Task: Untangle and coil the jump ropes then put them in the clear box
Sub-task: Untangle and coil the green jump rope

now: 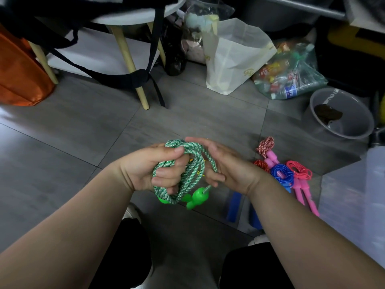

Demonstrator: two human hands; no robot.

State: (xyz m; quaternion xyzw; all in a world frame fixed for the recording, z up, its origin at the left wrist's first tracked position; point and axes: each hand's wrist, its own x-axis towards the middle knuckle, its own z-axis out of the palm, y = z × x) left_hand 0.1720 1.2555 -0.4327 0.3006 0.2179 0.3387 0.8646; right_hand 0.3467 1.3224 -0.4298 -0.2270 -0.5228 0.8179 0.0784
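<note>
From the head view, I have the green rope [192, 176] off the floor, mostly gathered into loops. My left hand [150, 167] is clenched round the bundle, thumb pressing the strands on top. My right hand [227, 165] has its lower fingers curled over the outermost loop. The green handles [199, 197] dangle just under the coil.

I judge this to be the coiling step, nearly finished. Next, the loose end needs tucking so the loops hold, then the coil goes in the box.

Right of the green rope, on the floor, lie a red-and-white rope [265, 146], a blue rope [281, 173] and a pink rope [299, 168], already bundled. Farther right is a pale translucent shape [354, 205], probably the clear box.
</note>
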